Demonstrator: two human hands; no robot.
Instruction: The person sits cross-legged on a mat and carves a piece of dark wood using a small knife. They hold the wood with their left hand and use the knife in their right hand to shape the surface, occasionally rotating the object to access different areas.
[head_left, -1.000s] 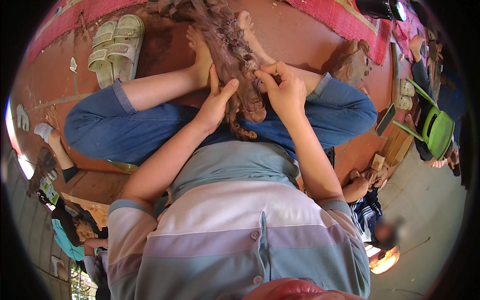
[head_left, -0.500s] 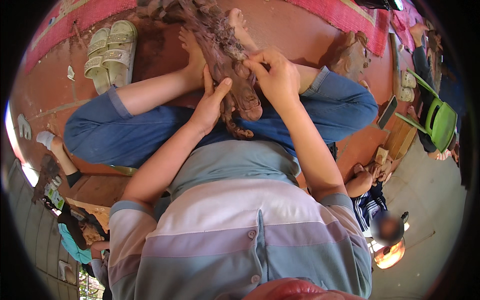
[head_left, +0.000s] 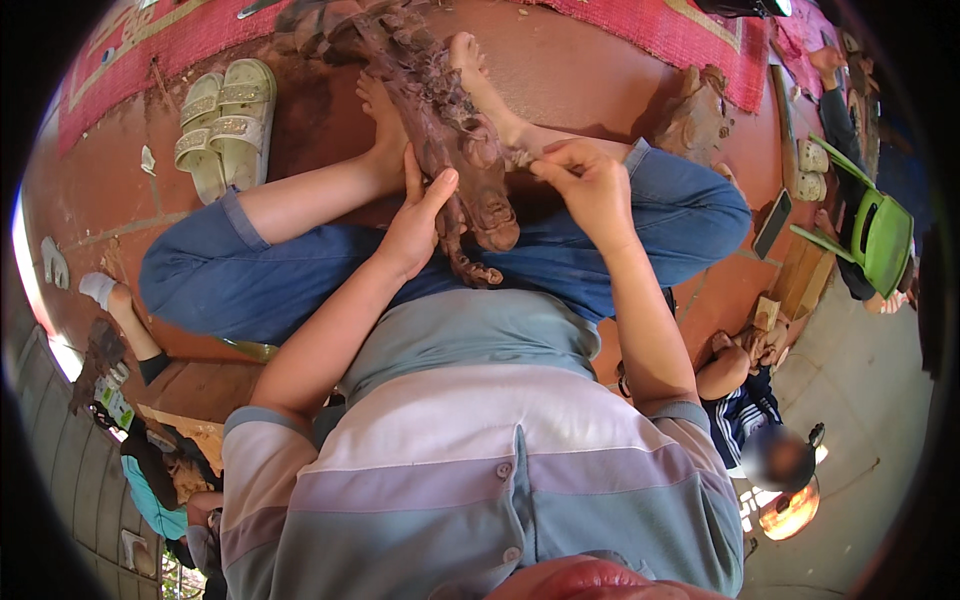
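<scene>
A long reddish-brown wood carving [head_left: 490, 205] with a knobbly, deeply carved surface lies between my bent legs, its near end over my lap. My left hand [head_left: 415, 222] grips its left side, thumb on top and fingers along the edge. To the right of the carving, my right hand [head_left: 592, 190] is closed in a pinch. A small pale, crumpled scrap [head_left: 518, 158] sticks out from its fingertips toward the carving's side; its material is too small to make out.
Pale sandals [head_left: 230, 125] stand on the red tile floor at the left. Another carved wood piece [head_left: 695, 115], a phone [head_left: 772, 224] and a green chair [head_left: 882, 240] are at the right. A pink mat [head_left: 640, 40] lies at the far side. Other people sit behind on both sides.
My right hand has drawn off the carving to the right and slightly nearer me, and the pale scrap now shows at its fingertips. My left hand keeps its grip on the carving.
</scene>
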